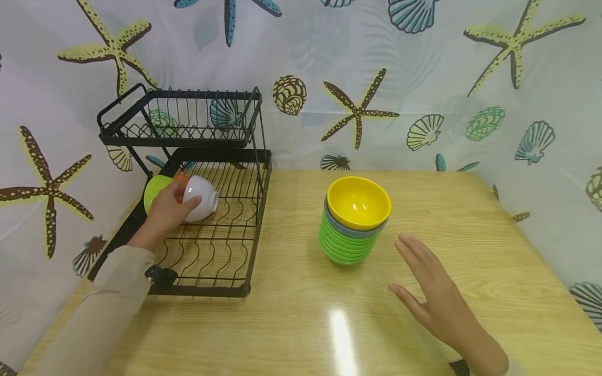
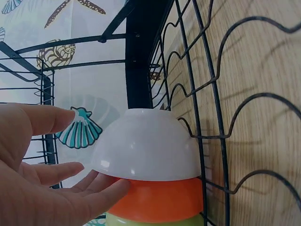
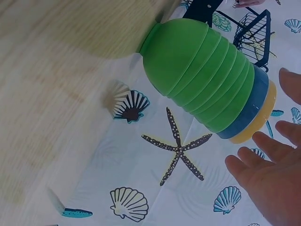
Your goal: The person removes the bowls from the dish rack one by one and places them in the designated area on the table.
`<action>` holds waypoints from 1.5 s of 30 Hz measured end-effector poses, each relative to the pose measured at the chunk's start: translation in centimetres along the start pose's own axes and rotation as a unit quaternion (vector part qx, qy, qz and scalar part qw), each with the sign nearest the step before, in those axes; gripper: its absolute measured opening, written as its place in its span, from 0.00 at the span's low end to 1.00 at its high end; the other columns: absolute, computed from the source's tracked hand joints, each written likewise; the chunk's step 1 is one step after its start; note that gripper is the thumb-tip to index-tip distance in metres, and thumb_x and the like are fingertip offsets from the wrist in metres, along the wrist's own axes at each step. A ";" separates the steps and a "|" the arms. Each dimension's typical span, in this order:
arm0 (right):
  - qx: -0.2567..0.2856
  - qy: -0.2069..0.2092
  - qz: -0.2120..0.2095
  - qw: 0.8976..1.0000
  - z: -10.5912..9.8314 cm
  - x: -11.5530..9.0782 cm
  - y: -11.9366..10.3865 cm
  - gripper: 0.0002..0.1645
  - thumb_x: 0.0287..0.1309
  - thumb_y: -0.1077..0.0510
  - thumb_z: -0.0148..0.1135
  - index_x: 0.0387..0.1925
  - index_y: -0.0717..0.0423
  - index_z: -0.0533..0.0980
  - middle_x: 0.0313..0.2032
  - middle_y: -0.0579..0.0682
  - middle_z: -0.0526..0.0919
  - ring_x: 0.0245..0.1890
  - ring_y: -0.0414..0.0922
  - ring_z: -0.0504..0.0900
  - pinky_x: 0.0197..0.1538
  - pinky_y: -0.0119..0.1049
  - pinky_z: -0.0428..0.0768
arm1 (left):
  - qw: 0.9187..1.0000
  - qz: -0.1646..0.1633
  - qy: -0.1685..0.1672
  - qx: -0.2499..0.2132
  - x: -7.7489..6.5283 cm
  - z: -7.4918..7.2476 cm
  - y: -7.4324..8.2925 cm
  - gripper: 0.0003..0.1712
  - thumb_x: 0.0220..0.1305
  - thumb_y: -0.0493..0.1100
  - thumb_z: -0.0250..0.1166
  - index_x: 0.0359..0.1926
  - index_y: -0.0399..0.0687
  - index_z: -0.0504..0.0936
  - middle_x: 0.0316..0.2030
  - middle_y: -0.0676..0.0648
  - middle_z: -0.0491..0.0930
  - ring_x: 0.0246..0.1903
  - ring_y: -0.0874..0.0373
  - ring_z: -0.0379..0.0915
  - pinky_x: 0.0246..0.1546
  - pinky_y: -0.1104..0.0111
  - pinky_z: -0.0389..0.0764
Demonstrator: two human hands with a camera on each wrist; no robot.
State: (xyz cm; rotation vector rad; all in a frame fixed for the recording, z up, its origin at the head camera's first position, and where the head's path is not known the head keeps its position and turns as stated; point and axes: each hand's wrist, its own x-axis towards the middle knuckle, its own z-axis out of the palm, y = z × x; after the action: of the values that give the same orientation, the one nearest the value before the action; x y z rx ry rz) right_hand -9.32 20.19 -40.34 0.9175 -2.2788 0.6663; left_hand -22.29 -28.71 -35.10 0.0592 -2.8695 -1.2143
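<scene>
In the lower tier of a black dish rack [image 1: 188, 290], a white bowl [image 1: 201, 198], an orange bowl [image 1: 181, 180] and a lime green bowl [image 1: 154, 189] stand on their sides, nested in a row. My left hand [image 1: 164, 210] is at them. Its fingertips [image 2: 123, 185] touch the row near the white bowl's rim, while the thumb stands apart from the white wall in the left wrist view. To the right, a stack of green bowls [image 1: 345, 245] carries a blue-grey bowl [image 1: 351, 230] and a yellow bowl [image 1: 359, 203] on top. My right hand [image 1: 437, 297] hovers beside this stack, fingers spread, holding nothing.
The rack's upper basket [image 1: 178, 140] overhangs the back of the lower tier. A wooden table [image 1: 301, 313] lies under everything. A cloth with starfish and shells [image 1: 301, 141] hangs behind and along both sides.
</scene>
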 end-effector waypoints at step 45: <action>-0.001 -0.058 0.028 0.998 -0.1 -0.1 -0.4 0.43 0.68 0.35 0.44 0.68 0.65 0.61 0.69 0.60 0.60 0.68 0.59 0.58 0.74 0.30 0.46 | 0.999 -0.010 0.034 -0.002 0.3 0.4 -0.2 0.25 0.68 0.38 0.59 0.61 0.27 0.70 0.54 0.28 0.74 0.53 0.36 0.72 0.51 0.49 0.79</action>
State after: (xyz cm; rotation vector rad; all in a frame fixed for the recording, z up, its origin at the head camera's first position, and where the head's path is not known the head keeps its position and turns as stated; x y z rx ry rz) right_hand -8.93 20.05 -40.24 0.9152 -2.4143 0.6505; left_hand -22.65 -28.58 -35.49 0.1266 -2.8151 -1.1968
